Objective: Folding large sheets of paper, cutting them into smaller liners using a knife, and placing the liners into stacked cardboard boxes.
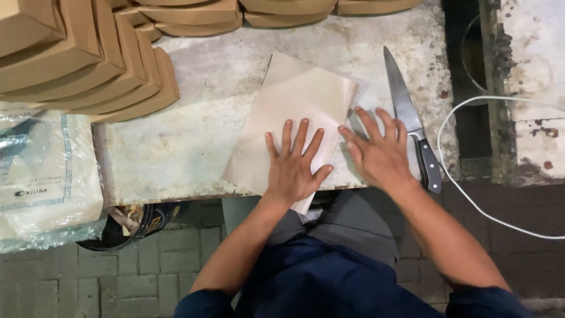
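Observation:
A sheet of light brown paper [297, 106] lies tilted on a worn white tabletop [194, 118], its near corner hanging over the front edge. My left hand [292, 168] presses flat on the paper's near part, fingers spread. My right hand [379, 150] rests open on the tabletop just right of the paper, fingertips at its right edge. A large kitchen knife [406, 112] with a black handle lies directly to the right of my right hand, blade pointing away from me.
Stacks of brown cardboard boxes [88, 59] fill the table's left and far side. A plastic sack [41, 176] sits at the left. A white cable [471, 194] loops at the right. Grey brick paving lies below.

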